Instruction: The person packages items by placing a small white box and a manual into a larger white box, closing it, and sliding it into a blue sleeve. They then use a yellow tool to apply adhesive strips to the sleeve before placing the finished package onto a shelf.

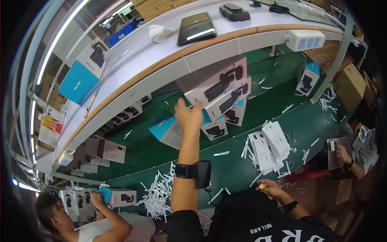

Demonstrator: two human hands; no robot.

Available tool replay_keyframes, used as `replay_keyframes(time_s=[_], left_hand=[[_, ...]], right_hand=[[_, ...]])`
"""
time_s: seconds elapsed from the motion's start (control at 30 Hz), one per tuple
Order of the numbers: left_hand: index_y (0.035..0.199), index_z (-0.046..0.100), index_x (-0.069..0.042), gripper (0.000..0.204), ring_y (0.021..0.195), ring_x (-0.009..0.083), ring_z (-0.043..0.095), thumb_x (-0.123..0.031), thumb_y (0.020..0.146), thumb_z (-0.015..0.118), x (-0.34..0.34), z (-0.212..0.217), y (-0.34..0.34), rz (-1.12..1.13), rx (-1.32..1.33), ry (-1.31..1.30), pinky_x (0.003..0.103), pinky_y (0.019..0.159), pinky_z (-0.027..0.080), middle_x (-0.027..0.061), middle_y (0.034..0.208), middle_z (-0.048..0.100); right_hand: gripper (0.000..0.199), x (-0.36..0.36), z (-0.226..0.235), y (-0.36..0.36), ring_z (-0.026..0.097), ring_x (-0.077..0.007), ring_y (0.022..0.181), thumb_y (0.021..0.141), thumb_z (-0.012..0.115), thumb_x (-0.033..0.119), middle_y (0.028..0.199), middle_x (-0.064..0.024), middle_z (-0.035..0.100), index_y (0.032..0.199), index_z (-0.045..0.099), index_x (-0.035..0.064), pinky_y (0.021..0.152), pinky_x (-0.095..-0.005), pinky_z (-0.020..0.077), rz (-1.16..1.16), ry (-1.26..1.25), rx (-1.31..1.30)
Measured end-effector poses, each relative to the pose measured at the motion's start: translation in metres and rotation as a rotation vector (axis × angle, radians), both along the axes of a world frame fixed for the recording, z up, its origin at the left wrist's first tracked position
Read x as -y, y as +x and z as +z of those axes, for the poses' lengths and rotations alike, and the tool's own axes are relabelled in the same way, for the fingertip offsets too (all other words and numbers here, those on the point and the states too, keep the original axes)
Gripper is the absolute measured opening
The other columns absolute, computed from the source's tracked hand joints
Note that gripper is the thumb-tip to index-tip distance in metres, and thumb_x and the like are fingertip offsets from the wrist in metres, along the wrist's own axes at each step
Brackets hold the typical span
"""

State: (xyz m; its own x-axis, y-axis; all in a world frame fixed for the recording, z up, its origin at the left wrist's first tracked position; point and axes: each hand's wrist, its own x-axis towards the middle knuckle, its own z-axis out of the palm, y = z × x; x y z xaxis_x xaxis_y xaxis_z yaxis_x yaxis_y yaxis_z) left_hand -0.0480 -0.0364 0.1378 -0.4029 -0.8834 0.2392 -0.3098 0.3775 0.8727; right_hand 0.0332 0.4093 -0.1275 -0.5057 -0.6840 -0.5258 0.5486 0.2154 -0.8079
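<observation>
— Status?
— Left hand (188,117) up at the box stack (223,94) mid green tabletop (153,149), fingers closed on the top box (213,82). Right hand (271,188) near the front edge, pinching a small yellow thing (262,186).
— Step?
— Looks like lifting one box off; next needs a clean lift w/o tipping the rest.

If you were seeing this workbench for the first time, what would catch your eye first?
First, the person's left hand reaching up to a stack of pale product boxes on the green belt, under the edge of the white shelf. Next come the heap of white paper strips at lower left and the fanned white leaflets to the right, above the right hand.
</observation>
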Motion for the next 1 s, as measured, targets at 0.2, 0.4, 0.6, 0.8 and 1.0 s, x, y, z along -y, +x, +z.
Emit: replay_keyframes(time_s=[0.2, 0.4, 0.6, 0.8, 1.0], left_hand=[[0.128, 0.063, 0.001, 0.058, 0.126, 0.0427, 0.056, -0.023, 0.077, 0.075, -0.011, -0.006, 0.025, -0.538, -0.143, -0.236, 0.048, 0.106, 0.045, 0.0269, 0.131, 0.061], [0.131, 0.062, -0.001, 0.061, 0.124, 0.0423, 0.057, -0.031, 0.080, 0.076, 0.100, -0.055, 0.127, -0.454, 0.187, -0.447, 0.046, 0.107, 0.046, 0.0238, 0.130, 0.063], [0.132, 0.061, 0.000, 0.063, 0.128, 0.0398, 0.056, -0.036, 0.082, 0.073, 0.366, -0.155, 0.228, -0.072, 0.754, -0.313, 0.046, 0.111, 0.043, 0.0268, 0.135, 0.060], [0.160, 0.032, -0.013, 0.075, 0.154, 0.0362, 0.023, -0.037, 0.092, 0.052, 0.520, -0.193, 0.341, 0.204, 1.510, -0.292, 0.054, 0.123, 0.021, 0.0137, 0.167, 0.028], [0.139, 0.058, -0.009, 0.055, 0.135, 0.0356, 0.046, -0.031, 0.089, 0.059, 0.520, -0.174, 0.304, 0.400, 1.359, -0.568, 0.054, 0.116, 0.029, 0.0142, 0.140, 0.057]], right_hand=[[0.055, 0.025, -0.020, -0.007, 0.067, -0.0150, 0.096, 0.085, 0.063, -0.013, 0.109, -0.0111, 0.073, 0.137, 0.055, 0.0017, 0.080, -0.0250, 0.0516, 0.155, 0.024, 0.037], [0.053, 0.059, -0.009, -0.013, 0.066, -0.0149, 0.073, 0.085, 0.069, -0.006, 0.095, -0.0090, 0.071, 0.136, 0.058, 0.0003, 0.062, -0.0283, 0.0529, 0.148, 0.287, -0.082], [0.044, 0.033, -0.016, -0.005, 0.065, -0.0164, 0.062, 0.089, 0.069, 0.002, 0.086, -0.0068, 0.071, 0.132, 0.063, 0.0015, 0.055, -0.0330, 0.0533, 0.039, 0.631, -0.214], [0.035, -0.008, -0.043, -0.001, 0.071, -0.0329, 0.069, 0.089, 0.066, 0.040, 0.073, -0.0143, 0.072, 0.094, 0.078, 0.0078, 0.064, -0.0452, 0.0568, 0.056, 1.049, -0.331], [0.035, 0.070, -0.023, -0.021, 0.072, -0.0371, 0.082, 0.078, 0.068, 0.043, 0.085, -0.0167, 0.074, 0.092, 0.078, 0.0118, 0.074, -0.0478, 0.0576, 0.110, 1.284, -0.851]])
